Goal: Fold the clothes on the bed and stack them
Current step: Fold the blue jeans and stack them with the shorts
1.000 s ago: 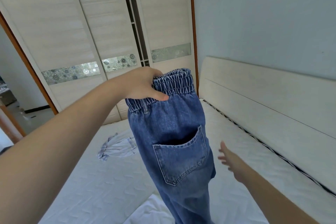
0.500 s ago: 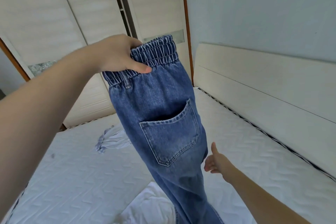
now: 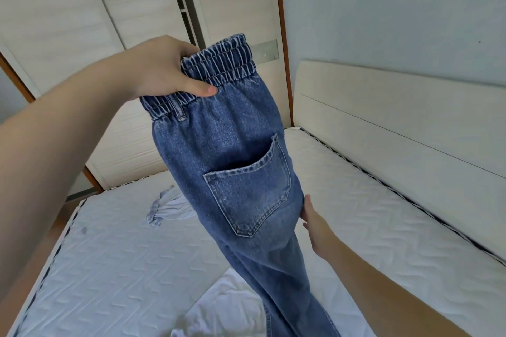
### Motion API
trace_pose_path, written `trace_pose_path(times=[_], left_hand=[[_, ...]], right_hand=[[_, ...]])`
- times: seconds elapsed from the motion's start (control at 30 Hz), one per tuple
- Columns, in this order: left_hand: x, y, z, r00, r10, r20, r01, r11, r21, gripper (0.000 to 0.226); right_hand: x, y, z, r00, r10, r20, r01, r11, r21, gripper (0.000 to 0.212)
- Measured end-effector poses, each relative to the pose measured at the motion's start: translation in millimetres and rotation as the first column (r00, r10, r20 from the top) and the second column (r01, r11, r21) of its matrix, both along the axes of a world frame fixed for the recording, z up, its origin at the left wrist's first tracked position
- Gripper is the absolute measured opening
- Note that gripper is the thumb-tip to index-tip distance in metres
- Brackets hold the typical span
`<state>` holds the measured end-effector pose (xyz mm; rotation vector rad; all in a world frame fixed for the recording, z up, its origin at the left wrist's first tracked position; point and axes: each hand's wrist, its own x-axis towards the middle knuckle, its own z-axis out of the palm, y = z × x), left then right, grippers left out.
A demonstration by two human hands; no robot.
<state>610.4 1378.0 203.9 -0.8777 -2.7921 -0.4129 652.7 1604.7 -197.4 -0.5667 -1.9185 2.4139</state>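
A pair of blue jeans (image 3: 235,161) hangs in the air over the bed, back pocket facing me. My left hand (image 3: 161,68) grips the elastic waistband at its left part, thumb across the front. My right hand (image 3: 315,223) touches the right edge of the jeans just below the pocket; its fingers go behind the cloth and are hidden. A white garment (image 3: 227,306) lies crumpled on the bed under the jeans' legs. A small pale checked garment (image 3: 167,208) lies further back on the mattress.
The white quilted mattress (image 3: 115,268) fills the lower view. A cream headboard (image 3: 397,123) runs along the right under a pale blue wall. Sliding wardrobe doors (image 3: 109,8) stand behind the far end of the bed.
My right hand moved up and left from open air to the jeans' right edge. The view tilted, and my left hand kept its hold on the waistband.
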Motion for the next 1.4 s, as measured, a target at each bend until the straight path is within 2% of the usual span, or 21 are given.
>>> trace_pose_path(times=[0.07, 0.17, 0.23, 0.3, 0.43, 0.57, 0.67, 0.77, 0.87, 0.97, 1.17, 1.27, 1.4], left_hand=[[0.5, -1.4, -0.4, 1.000, -0.001, -0.009, 0.001, 1.000, -0.003, 0.056], [3.2, -5.0, -1.5, 1.000, -0.016, 0.008, 0.016, 1.000, -0.003, 0.050], [4.1, -8.7, -3.0, 1.000, -0.024, 0.019, 0.024, 1.000, -0.008, 0.043], [4.2, -12.7, -4.9, 0.999, -0.036, 0.024, 0.036, 0.999, -0.005, 0.036], [4.5, -21.9, -7.2, 0.998, -0.047, 0.033, 0.047, 0.999, 0.010, 0.041], [5.8, -39.2, -7.8, 0.996, -0.043, 0.078, 0.035, 0.995, 0.089, 0.043], [4.2, -48.4, -13.5, 0.990, -0.063, 0.124, 0.038, 0.980, 0.196, 0.040], [2.6, -49.6, -22.6, 0.986, -0.082, 0.147, 0.031, 0.947, 0.321, 0.037], [4.5, -41.4, -32.4, 0.984, -0.105, 0.145, 0.034, 0.905, 0.424, 0.037], [9.9, -30.2, -40.9, 0.981, -0.142, 0.135, 0.054, 0.857, 0.512, 0.041], [37.2, -0.6, -64.0, 0.966, -0.237, 0.100, 0.128, 0.780, 0.612, 0.039], [56.1, 15.9, -72.7, 0.957, -0.280, 0.069, 0.174, 0.751, 0.637, 0.033], [77.8, 35.7, -81.6, 0.930, -0.355, 0.098, 0.202, 0.714, 0.670, 0.030]], right_hand=[[-3.3, -0.5, 2.9, 0.997, 0.070, 0.012, -0.070, 0.997, 0.011, 0.074], [-6.7, -2.6, 15.4, 0.996, 0.081, 0.028, -0.081, 0.997, -0.011, 0.062], [-7.7, -4.7, 23.2, 0.985, 0.164, -0.052, -0.169, 0.977, -0.132, 0.058], [-7.4, -6.6, 30.4, 0.962, 0.215, -0.170, -0.259, 0.915, -0.309, 0.059], [-9.5, 1.4, 40.4, 0.963, 0.102, -0.248, -0.227, 0.803, -0.551, 0.071], [-8.4, 29.0, 54.8, 0.948, 0.019, -0.318, -0.230, 0.734, -0.639, 0.070], [-7.5, 57.0, 73.9, 0.933, -0.041, -0.357, -0.172, 0.822, -0.543, 0.049], [-3.9, 88.9, 99.2, 0.883, -0.102, -0.458, -0.099, 0.914, -0.395, 0.037], [4.2, 118.3, 128.2, 0.841, -0.188, -0.507, 0.061, 0.965, -0.257, 0.027], [15.7, 144.6, 150.4, 0.801, -0.261, -0.539, 0.197, 0.965, -0.175, 0.018], [50.8, 183.7, 178.9, 0.718, -0.352, -0.601, 0.406, 0.913, -0.049, 0.017], [79.2, 203.3, 189.0, 0.681, -0.377, -0.628, 0.466, 0.884, -0.025, 0.017], [117.9, 222.6, 198.7, 0.682, -0.381, -0.624, 0.523, 0.851, 0.052, 0.019]])
